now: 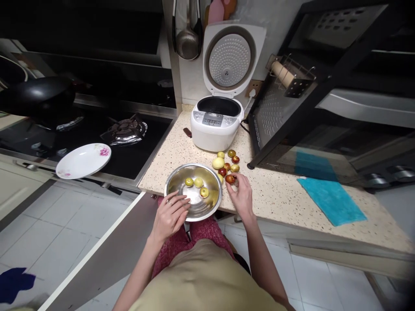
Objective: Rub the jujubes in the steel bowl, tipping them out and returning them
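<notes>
Just right of the steel bowl (209,210), the right hand (240,193) pinches a reddish-brown fruit (230,179); over the bowl's left side, the left hand (169,215) has its fingers loosely extended; three yellow-green fruits (198,182) lie inside

Surface (272,203): moderately bright around the fingers (175,201), shadows soft
Steel bowl (202,210): bright glare beside the left fingers
Rice cooker (212,137): fairly sharp, beyond the fingers
Wok (39,92): pale glint on black, far left of the fingers
Oven (343,134): dim, stretched by the wide lens, right of the fingers
Right edge: darkened, softly blurred, farthest from the fingers
</notes>
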The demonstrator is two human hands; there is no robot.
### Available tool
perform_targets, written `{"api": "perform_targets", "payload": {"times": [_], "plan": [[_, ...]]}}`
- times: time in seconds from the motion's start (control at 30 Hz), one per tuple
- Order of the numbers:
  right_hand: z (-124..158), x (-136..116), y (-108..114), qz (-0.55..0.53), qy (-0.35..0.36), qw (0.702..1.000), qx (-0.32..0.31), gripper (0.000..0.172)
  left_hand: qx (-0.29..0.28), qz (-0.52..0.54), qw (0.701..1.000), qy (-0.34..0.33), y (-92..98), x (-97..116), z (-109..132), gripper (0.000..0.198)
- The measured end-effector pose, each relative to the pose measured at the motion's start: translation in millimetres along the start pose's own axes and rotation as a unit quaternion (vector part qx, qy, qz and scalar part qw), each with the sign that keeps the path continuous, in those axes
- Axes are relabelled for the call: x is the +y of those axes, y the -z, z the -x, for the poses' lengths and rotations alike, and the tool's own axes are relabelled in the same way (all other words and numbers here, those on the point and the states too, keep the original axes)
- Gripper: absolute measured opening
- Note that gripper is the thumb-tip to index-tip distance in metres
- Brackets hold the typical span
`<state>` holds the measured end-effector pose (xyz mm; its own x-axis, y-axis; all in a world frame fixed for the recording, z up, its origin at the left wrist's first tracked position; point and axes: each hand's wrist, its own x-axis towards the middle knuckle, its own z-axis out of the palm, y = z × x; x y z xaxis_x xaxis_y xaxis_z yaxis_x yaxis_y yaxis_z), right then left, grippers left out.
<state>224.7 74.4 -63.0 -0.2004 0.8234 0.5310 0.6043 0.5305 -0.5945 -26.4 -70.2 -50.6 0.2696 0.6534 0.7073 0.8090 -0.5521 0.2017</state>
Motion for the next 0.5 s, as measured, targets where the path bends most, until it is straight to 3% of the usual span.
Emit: {"api": "perform_targets", "payload": {"times": [0.13, 0.23, 0.33, 0.4, 0.5], "plan": [[-9.2, -33.3, 7.3, -0.052, 0.055, 0.997, 0.011, 0.023, 0.005, 0.003, 1.000, 0.006, -0.1, 0.6, -0.2, 0.022], [-12.5, -65.9, 3.1, -0.102, 0.109, 0.981, -0.126, 0.023, 0.013, 0.006, 1.000, 0.007, -0.5, 0.6, 0.4, 0.022], [-13.5, -91.8, -8.7, -0.117, 0.142, 0.945, -0.269, 0.028, 0.023, 0.008, 1.000, 0.007, 0.5, -0.1, 1.4, 0.022], [-15.0, -102.1, -17.1, -0.100, 0.165, 0.928, -0.319, 0.030, 0.030, 0.008, 0.999, 0.006, 2.2, -1.2, 2.4, 0.024], [-19.3, -108.5, -26.6, -0.060, 0.192, 0.916, -0.346, 0.034, 0.038, 0.013, 0.999, -0.004, 4.5, -3.8, 4.3, 0.027]]}}
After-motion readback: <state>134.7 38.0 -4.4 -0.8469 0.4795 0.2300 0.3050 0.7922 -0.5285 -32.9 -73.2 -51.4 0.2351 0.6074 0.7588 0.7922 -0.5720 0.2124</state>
